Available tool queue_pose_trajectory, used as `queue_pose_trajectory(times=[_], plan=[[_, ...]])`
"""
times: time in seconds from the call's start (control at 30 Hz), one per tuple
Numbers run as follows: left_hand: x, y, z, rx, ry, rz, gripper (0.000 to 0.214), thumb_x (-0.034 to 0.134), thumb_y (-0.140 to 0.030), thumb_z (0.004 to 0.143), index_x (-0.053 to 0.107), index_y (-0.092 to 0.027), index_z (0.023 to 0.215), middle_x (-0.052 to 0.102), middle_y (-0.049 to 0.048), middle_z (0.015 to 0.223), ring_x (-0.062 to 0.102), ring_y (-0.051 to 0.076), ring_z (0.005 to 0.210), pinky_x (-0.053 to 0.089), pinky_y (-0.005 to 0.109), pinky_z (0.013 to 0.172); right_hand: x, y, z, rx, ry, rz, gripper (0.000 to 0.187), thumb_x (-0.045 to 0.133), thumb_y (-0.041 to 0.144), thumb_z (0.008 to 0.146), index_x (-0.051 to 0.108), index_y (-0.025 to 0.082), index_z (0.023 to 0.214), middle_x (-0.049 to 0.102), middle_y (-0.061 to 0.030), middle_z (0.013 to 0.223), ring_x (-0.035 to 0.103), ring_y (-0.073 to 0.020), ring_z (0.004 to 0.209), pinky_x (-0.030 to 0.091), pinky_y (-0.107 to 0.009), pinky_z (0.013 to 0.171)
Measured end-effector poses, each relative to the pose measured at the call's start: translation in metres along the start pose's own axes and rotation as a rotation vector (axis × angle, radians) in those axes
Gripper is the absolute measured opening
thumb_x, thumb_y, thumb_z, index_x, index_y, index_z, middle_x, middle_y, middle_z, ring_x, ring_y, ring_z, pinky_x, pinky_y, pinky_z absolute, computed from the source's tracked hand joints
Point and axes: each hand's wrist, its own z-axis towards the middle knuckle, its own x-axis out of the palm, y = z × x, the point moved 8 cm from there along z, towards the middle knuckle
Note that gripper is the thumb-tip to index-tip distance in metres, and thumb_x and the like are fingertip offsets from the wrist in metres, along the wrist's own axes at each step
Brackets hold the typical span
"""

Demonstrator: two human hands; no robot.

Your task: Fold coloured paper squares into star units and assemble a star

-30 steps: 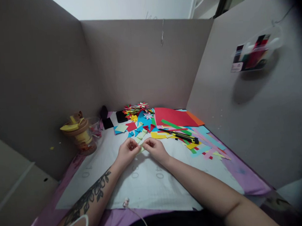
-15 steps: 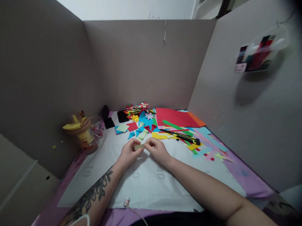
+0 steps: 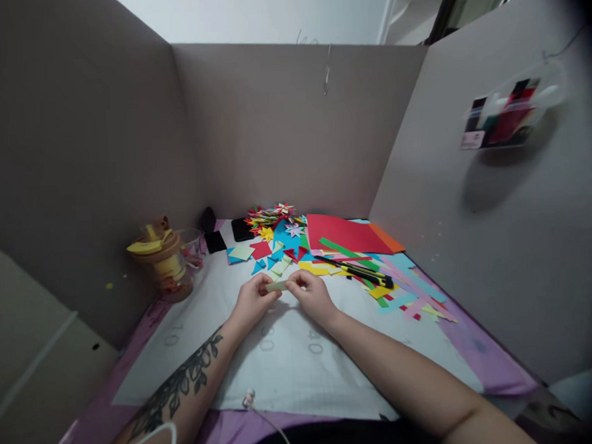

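Observation:
A small pale green piece of paper (image 3: 277, 286) is stretched between my two hands, just above the white sheet. My left hand (image 3: 253, 299) pinches its left end between thumb and fingers. At the other end, my right hand (image 3: 313, 294) grips it the same way; the fingertips hide both ends. Just beyond the hands lie small folded blue triangles (image 3: 259, 267), pale green folded pieces (image 3: 280, 268) and red folded triangles (image 3: 296, 253).
A utility knife (image 3: 371, 274) lies among paper strips (image 3: 416, 289) at right. Behind are red sheets (image 3: 345, 233), folded paper stars (image 3: 271, 216) and a black phone (image 3: 241, 229). A clay pot (image 3: 155, 254) stands at left. Grey panels (image 3: 292, 130) enclose the table.
The pale green paper has tilted slightly, so more of its face shows. Both hands stay nearly in place, and the whole view has shifted a little.

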Motion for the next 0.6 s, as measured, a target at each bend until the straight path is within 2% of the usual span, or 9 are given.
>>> queue_pose_trajectory(times=[0.13, 0.3, 0.43, 0.6], plan=[[-0.002, 0.0, 0.0, -0.011, -0.036, -0.022, 0.018, 0.064, -0.021, 0.064, 0.048, -0.016, 0.071, 0.048, -0.0064, 0.056, 0.044, 0.007, 0.048, 0.031, 0.017, 0.046, 0.006, -0.011, 0.0, 0.093, 0.032, 0.1, 0.013, 0.059, 0.03, 0.074, 0.055, 0.017, 0.072, 0.056, 0.0004, 0.07, 0.05, -0.0133, 0.065, 0.041, -0.024, 0.061], [-0.003, 0.003, 0.0, -0.012, -0.057, -0.077, 0.02, 0.065, -0.022, 0.063, 0.048, -0.016, 0.072, 0.053, -0.0053, 0.059, 0.048, 0.008, 0.051, 0.033, 0.017, 0.047, 0.025, -0.023, -0.003, 0.212, 0.126, 0.281, 0.031, 0.07, 0.032, 0.063, 0.058, 0.016, 0.087, 0.06, -0.0008, 0.079, 0.053, -0.0141, 0.07, 0.043, -0.024, 0.061], [-0.002, -0.002, -0.001, -0.014, -0.05, -0.077, 0.024, 0.067, -0.028, 0.063, 0.048, -0.016, 0.072, 0.051, -0.006, 0.057, 0.047, 0.008, 0.05, 0.032, 0.017, 0.046, 0.025, -0.032, -0.002, 0.271, 0.098, 0.245, 0.019, 0.068, 0.032, 0.064, 0.059, 0.015, 0.068, 0.052, 0.0036, 0.059, 0.045, -0.0101, 0.055, 0.036, -0.021, 0.052], [-0.003, -0.008, -0.002, -0.049, -0.072, -0.075, 0.027, 0.069, -0.027, 0.06, 0.047, -0.017, 0.07, 0.048, -0.0073, 0.054, 0.044, 0.006, 0.045, 0.029, 0.017, 0.043, 0.013, -0.034, 0.007, 0.26, 0.061, 0.241, 0.024, 0.065, 0.035, 0.066, 0.053, 0.016, 0.059, 0.045, 0.0055, 0.051, 0.038, -0.0082, 0.049, 0.03, -0.021, 0.047]])
